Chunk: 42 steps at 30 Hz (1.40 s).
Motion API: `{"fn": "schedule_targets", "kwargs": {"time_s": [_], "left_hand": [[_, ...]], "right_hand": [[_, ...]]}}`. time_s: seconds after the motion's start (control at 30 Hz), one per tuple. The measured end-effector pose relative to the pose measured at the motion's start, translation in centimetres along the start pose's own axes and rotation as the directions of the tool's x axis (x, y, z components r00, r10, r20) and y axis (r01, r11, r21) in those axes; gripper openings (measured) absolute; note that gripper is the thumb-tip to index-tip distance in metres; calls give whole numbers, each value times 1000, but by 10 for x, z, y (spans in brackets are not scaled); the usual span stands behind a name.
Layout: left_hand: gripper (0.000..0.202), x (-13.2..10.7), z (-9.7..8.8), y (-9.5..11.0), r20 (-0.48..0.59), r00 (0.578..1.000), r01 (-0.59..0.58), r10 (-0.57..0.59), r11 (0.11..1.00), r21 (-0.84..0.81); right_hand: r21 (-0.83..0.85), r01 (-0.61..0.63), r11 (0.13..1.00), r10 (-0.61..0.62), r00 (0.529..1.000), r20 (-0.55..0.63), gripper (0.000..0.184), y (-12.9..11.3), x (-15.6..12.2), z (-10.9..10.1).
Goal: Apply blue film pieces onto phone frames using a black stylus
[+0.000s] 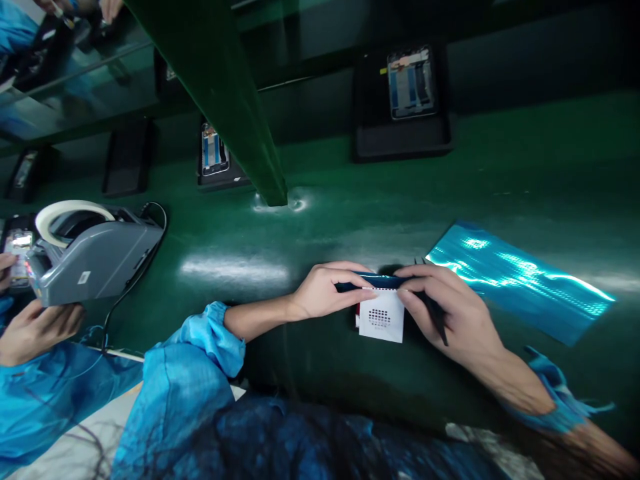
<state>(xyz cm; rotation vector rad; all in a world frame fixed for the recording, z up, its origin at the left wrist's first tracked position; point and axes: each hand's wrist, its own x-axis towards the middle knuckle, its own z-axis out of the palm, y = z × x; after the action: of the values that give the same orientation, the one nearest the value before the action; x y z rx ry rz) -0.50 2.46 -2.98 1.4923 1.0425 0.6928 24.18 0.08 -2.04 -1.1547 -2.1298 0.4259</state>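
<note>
My left hand (325,291) pinches the left end of a thin dark blue strip (373,281) held just above the green bench. My right hand (450,310) grips the strip's right end, and black tweezers (434,312) are tucked along its palm. Right under the strip lies a small white card (383,319) with a grid of dots, touching both hands' fingertips. Both my forearms wear blue sleeves.
A shiny blue film sheet (520,280) lies to the right. A grey tape dispenser (93,250) with a cable stands at the left, beside a co-worker's hand (37,327). Black trays with phone parts (413,83) sit on the far belt. A green post (235,93) rises mid-bench.
</note>
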Motion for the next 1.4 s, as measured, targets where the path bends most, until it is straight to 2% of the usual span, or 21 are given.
{"fn": "schedule_targets", "kwargs": {"time_s": [0.4, 0.73, 0.87, 0.97, 1.03, 1.1, 1.13, 1.2, 1.23, 1.3, 1.4], "left_hand": [[14, -1, -2, 0, 15, 999, -31, 31, 999, -10], [5, 2, 1, -9, -15, 1000, -24, 24, 1000, -4], [10, 4, -2, -8, -29, 999, -28, 28, 1000, 0], [13, 5, -4, -7, -43, 999, -32, 32, 999, -10], [12, 5, -6, -7, -42, 999, -27, 26, 999, -18], [11, 6, -6, -7, -40, 999, -14, 13, 1000, -23], [10, 7, -6, -7, -41, 999, -5, 4, 1000, -25], [9, 8, -6, -8, -53, 999, 9, -11, 999, -34], [8, 9, -5, -9, -63, 998, 15, -17, 999, -42], [8, 12, -5, -11, -87, 996, 22, -28, 997, -68], [9, 15, -4, -13, -117, 992, 30, -45, 992, -124]], "right_hand": [[-3, 39, 999, -39, 998, -44, 10, 2, -2, 2], [8, 59, 998, -58, 996, -64, 11, 2, 1, 6], [-42, 85, 996, -88, 994, -69, 9, -2, 2, -1], [-115, 54, 992, -66, 993, -102, 12, 8, -6, -26], [-193, -33, 981, 2, 987, -161, 13, 29, -15, -58], [-289, -179, 941, 104, 961, -257, 14, 64, -25, -100], [-340, -265, 902, 157, 936, -315, 23, 85, -28, -122], [-419, -443, 792, 229, 853, -469, 53, 132, -35, -166], [-435, -513, 740, 267, 817, -510, 64, 154, -38, -184], [-441, -590, 677, 340, 781, -524, 76, 192, -44, -210], [-452, -614, 647, 398, 777, -487, 83, 226, -56, -221]]}}
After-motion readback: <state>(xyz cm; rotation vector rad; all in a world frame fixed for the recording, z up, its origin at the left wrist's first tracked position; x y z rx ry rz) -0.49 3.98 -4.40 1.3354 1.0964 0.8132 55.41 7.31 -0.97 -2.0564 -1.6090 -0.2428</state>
